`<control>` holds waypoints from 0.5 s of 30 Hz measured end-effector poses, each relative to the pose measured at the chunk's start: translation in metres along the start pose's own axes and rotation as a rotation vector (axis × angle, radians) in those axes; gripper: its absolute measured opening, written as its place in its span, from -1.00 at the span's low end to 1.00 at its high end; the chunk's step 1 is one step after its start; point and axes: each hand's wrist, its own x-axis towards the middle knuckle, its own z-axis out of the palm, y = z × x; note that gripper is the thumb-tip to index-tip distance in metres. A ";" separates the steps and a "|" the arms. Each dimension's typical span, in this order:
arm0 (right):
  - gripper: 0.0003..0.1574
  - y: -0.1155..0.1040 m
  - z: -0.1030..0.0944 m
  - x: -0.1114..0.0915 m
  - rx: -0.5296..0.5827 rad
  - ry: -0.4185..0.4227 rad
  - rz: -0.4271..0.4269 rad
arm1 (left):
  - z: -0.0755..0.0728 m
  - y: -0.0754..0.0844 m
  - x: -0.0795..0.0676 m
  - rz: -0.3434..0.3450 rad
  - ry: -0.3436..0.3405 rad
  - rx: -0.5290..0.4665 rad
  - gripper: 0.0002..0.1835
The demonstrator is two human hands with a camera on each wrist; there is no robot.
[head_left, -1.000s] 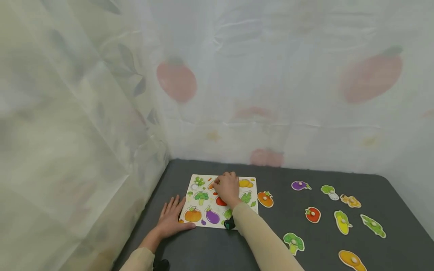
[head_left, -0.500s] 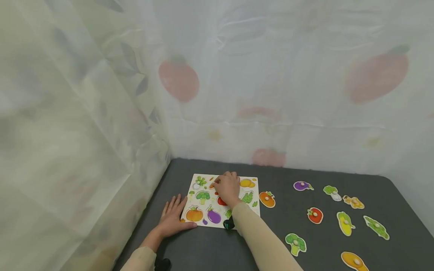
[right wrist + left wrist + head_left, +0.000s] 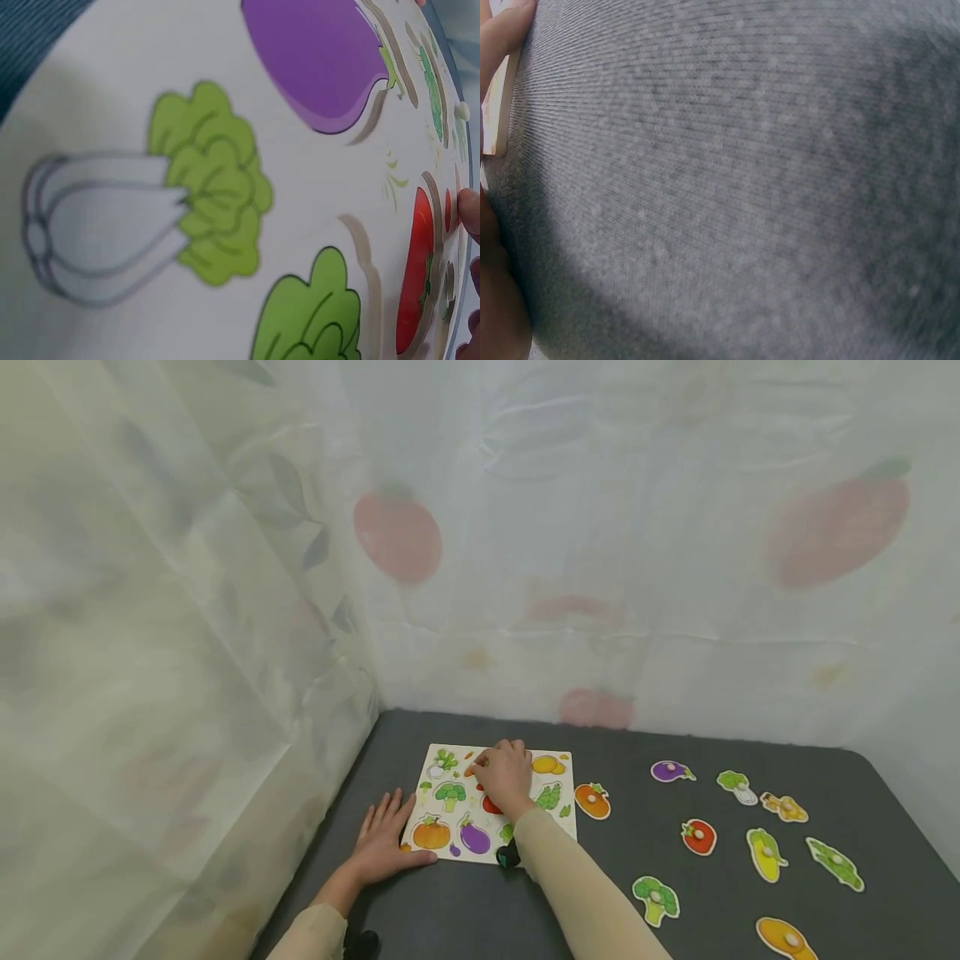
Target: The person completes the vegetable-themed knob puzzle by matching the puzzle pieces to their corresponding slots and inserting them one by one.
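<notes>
One left hand [image 3: 384, 845] spread, touching board [image 3: 474, 805], right hand [image 3: 507, 778] curled over it

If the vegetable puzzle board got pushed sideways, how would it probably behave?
The vegetable puzzle board would likely stay stiff: its edge looks straight and solid in the left wrist view. Lying flat and broad, it seems unlikely to roll or tip. The ribbed grey surface beneath might add some drag.

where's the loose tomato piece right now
In the head view, the tomato piece lies on the table, right of the board, just left of the corn piece.
</notes>
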 end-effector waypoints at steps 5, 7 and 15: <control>-0.84 -0.001 -0.004 -0.002 -0.036 -0.022 -0.015 | 0.002 0.001 -0.002 0.015 0.021 -0.012 0.32; -0.83 0.000 -0.006 -0.002 -0.048 -0.037 -0.032 | 0.003 -0.001 -0.002 0.025 0.035 -0.018 0.32; -0.68 0.014 -0.025 0.002 0.013 -0.068 -0.077 | 0.009 -0.010 0.000 0.071 0.074 -0.041 0.33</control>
